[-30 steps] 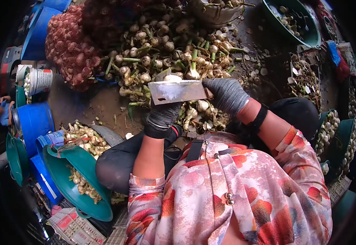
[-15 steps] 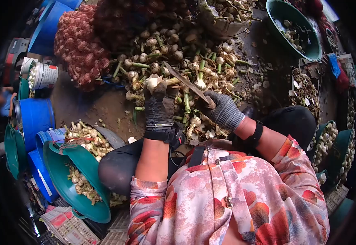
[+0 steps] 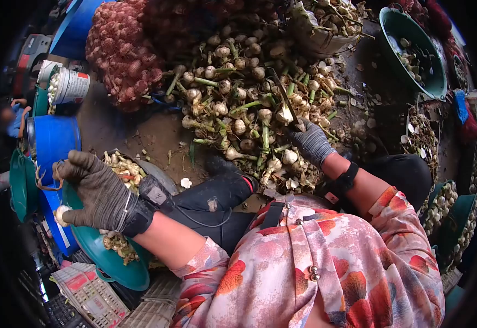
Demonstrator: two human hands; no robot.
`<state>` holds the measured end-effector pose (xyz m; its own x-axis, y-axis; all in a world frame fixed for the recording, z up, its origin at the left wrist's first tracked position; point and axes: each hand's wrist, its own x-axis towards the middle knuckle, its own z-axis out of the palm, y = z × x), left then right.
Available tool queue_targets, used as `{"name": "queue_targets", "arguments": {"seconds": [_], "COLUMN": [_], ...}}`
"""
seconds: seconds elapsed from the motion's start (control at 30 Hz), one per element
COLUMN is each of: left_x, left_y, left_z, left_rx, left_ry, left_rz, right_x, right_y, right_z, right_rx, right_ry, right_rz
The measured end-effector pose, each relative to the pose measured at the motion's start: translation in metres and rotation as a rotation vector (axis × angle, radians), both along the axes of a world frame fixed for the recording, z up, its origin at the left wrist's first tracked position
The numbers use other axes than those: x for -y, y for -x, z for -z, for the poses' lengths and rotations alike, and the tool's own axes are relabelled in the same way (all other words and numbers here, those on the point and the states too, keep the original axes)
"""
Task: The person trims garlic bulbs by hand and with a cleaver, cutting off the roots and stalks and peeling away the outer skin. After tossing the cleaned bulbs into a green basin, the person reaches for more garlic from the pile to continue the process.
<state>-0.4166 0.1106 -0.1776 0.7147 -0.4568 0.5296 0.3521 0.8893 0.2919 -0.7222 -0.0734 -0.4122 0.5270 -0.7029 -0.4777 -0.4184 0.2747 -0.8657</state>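
Floor [image 3: 104, 134] passable between blue tub [image 3: 58, 136] and left edge of garlic pile [image 3: 239, 128]. Blockers: pile mid-floor, red mesh sack [image 3: 121, 54] off its upper-left, cleaver [image 3: 283, 95] over pile's right side in right hand [image 3: 311, 142].

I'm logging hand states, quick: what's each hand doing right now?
Left hand: open; a garlic bulb shows by the thumb tip, whether gripped cannot be told.
Right hand: closed, holding a knife.

White bucket [image 3: 72, 87], 10 o'clk: lbl [image 3: 79, 86] w/ red patch, print too sm. to read.
Crate [image 3: 97, 302], 7–8 o'clk: red mark [image 3: 77, 281], illeg.
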Motion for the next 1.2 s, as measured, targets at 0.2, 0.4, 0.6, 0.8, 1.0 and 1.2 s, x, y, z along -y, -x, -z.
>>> {"name": "queue_targets", "arguments": {"seconds": [0.2,0.4,0.6,0.8,1.0,1.2], "left_x": [0.165,0.216,0.234,0.182,0.114,0.084], "left_y": [-0.035,-0.029,-0.017,-0.005,0.058,0.078], "left_z": [0.203,0.296,0.281,0.323,0.262,0.273], "left_rx": [1.016,2.254,1.998,0.846,1.466,1.906], "left_ry": [-1.574,-2.038,-2.299,-1.576,-1.262,-1.141], "left_rz": [-0.353,-0.215,0.063,0.501,0.235,-0.253], "right_x": [0.017,0.032,0.037,0.049,0.038,0.016], "right_y": [0.0,0.008,0.006,-0.009,-0.007,0.005], "right_z": [-0.027,-0.028,-0.019,-0.045,-0.078,-0.098], "right_rx": [-0.075,-0.248,-0.223,-0.326,-0.348,-0.318], "right_ry": [-0.045,0.017,0.069,0.397,0.76,0.749], "right_rz": [0.012,-0.001,-0.036,-0.289,-0.519,-0.618]}}
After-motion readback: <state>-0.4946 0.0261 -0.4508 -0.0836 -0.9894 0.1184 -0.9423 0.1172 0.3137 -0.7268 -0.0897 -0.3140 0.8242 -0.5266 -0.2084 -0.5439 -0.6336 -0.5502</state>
